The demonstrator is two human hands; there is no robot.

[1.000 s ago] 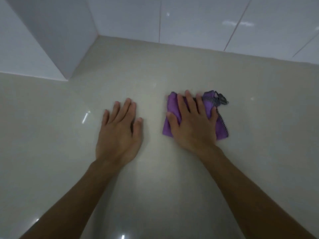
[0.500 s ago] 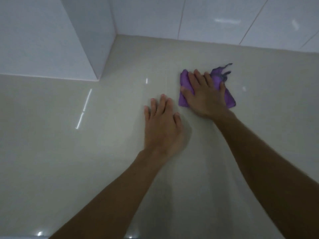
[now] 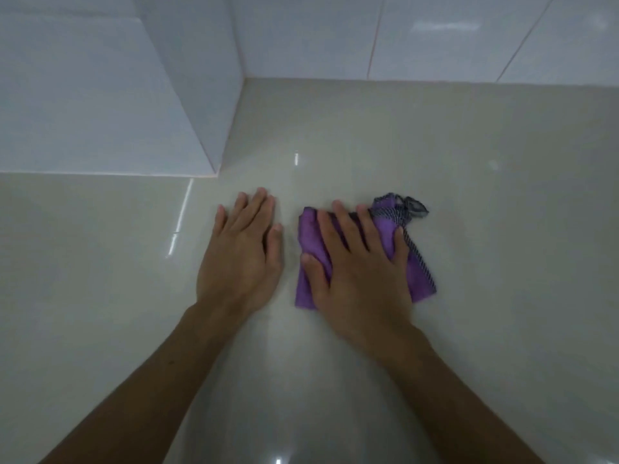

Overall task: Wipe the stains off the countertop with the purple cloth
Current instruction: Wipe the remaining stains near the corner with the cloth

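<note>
A folded purple cloth with a grey striped hem and loop lies flat on the glossy beige countertop. My right hand presses down on it, palm flat, fingers spread over most of the fabric. Just to its left, my left hand rests flat on the bare counter, fingers together, holding nothing. A narrow gap separates the two hands. I make out no distinct stain on the surface; only light reflections show.
A white tiled wall runs along the back of the counter. A white tiled block juts out at the left, forming an inner corner just behind my left hand. Counter surface extends right and toward me.
My right hand has drawn the cloth back toward me from the far wall. My left hand now sits level with it instead of behind it.
</note>
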